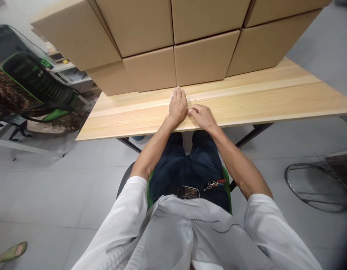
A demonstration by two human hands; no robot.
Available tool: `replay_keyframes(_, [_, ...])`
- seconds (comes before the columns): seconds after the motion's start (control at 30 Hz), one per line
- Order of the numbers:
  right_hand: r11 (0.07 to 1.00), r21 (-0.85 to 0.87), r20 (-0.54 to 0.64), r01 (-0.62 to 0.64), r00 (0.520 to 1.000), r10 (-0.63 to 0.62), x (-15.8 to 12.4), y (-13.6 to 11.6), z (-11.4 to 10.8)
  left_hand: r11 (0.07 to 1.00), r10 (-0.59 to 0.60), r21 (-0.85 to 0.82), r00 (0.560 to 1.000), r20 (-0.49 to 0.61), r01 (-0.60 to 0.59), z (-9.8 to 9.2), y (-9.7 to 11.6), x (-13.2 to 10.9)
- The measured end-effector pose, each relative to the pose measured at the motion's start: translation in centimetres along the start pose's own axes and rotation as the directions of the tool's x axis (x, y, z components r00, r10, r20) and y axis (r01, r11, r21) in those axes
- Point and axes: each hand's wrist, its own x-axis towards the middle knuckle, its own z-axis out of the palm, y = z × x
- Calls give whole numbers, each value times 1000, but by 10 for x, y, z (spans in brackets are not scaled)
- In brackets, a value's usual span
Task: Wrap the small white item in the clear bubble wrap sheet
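I sit at a light wooden table. My left hand lies palm down on the tabletop near its front edge, fingers together and stretched toward the stacked cardboard boxes; the fingertips nearly reach the lowest box. My right hand rests right beside it, touching it, with the fingers curled in against the wood. Neither hand holds anything that I can see.
Cardboard boxes stand stacked along the table's back half. A green and black office chair sits at the left. A round metal stool frame stands on the grey tiled floor at the right. Another person's sandalled foot shows at bottom left.
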Motion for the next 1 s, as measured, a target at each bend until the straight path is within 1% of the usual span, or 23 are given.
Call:
replay_keyframes(0.17, [1000, -6, 5, -1, 1000, 1, -1, 0, 0, 999, -19, 29, 999, 28, 18, -7, 3, -1])
replay_keyframes(0.3, [1000, 9, 29, 5, 1000, -5, -2, -1, -1, 993, -48, 116, 996, 81, 38, -18, 9, -2])
replay_keyframes(0.4, [1000, 2, 34, 3, 999, -3, -2, -2, -1, 990, -62, 135, 992, 107, 47, -21, 10, -3])
replay_keyframes(0.47, [1000, -8, 35, 6, 999, -5, -2, -2, -1, 995, -48, 89, 995, 83, 40, -18, 7, -3])
replay_keyframes(0.57, [1000, -11, 29, 6, 1000, -5, -2, -2, -1, 1000, -6, 9, 1000, 13, 6, -11, 2, -3])
replay_keyframes(0.63, [1000, -11, 23, 3, 1000, -3, -2, -3, -1, 1000, 7, 13, 1000, -1, -6, -9, 1, -3])
replay_keyframes(0.7, [1000, -11, 19, 4, 1000, -4, -1, -4, -1, 998, 3, 62, 1000, 23, -4, -10, 3, -2])
replay_keyframes(0.77, [1000, -5, 16, 7, 1000, -7, -1, -6, -1, 995, -8, 103, 999, 50, 3, -14, 7, -2])
replay_keyframes(0.87, [1000, 8, 18, 1, 1000, -1, -2, -10, -3, 992, -48, 117, 997, 58, 41, -23, 12, -4])
replay_keyframes(0.93, [1000, 10, 25, -12, 1000, 12, -2, -12, -4, 989, -74, 134, 995, 74, 63, -30, 14, -7])
replay_keyframes(1.0, [999, 27, 24, -23, 999, 22, -3, -12, -4, 985, -80, 161, 992, 102, 62, -38, 14, -13])
